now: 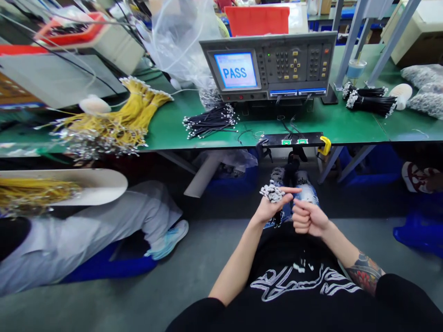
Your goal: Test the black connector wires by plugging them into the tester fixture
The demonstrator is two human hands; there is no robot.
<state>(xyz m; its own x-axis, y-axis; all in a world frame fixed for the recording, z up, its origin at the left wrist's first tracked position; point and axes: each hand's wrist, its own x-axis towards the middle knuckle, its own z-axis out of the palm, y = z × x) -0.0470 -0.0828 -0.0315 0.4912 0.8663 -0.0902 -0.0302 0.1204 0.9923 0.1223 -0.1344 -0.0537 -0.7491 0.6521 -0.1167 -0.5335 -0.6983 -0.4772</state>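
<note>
My left hand [272,207] is closed around a bundle of black cables. Their white connector ends [272,191] stick out above the fist, and a few more ends hang below it. The index finger and thumb of that hand point to the right. Close beside them is my right hand [309,218], its fingers curled in; whatever it may pinch is too small to make out. Both hands are over my lap, in front of the bench edge. On that edge sits a black fixture [294,139] with two small green boards, held by a yellow-handled clamp [324,145].
A tester [266,67] showing PASS stands on the green bench [169,129]. Black cables [211,121] lie left of it, more black bundles [370,99] to the right. Yellow cables [114,120] hang over the edge at left. A seated co-worker's leg [100,230] is beside me.
</note>
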